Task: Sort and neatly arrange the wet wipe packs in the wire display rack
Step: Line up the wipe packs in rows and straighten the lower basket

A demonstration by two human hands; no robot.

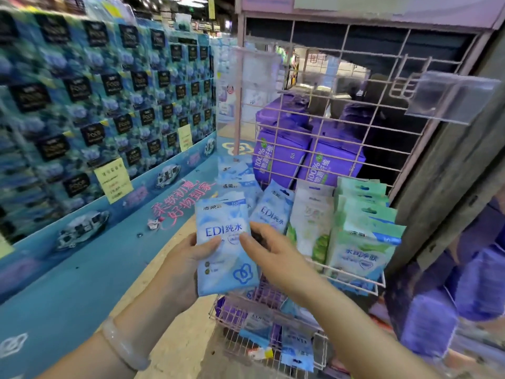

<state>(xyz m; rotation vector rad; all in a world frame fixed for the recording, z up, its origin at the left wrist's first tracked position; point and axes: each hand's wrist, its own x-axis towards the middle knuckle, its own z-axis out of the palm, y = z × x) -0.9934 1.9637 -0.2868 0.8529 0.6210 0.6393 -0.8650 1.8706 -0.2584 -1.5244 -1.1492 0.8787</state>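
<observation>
Holding blue pack (226,247) upright, left hand (183,269) clamped on it, right hand (269,251) pinching its edge nearer wire rack (352,280), blue row (270,212) just behind.

blue product wall (103,105), tan floor (175,337).

Packed green packs (363,242) fill basket's right, blue pack (272,212) leaning left, open floor (175,269) beside

Both forearms are stretched forward; the left hand (179,265) is closed in a grip, the right hand (269,251) held palm-down, fingers loosely curled.
</observation>
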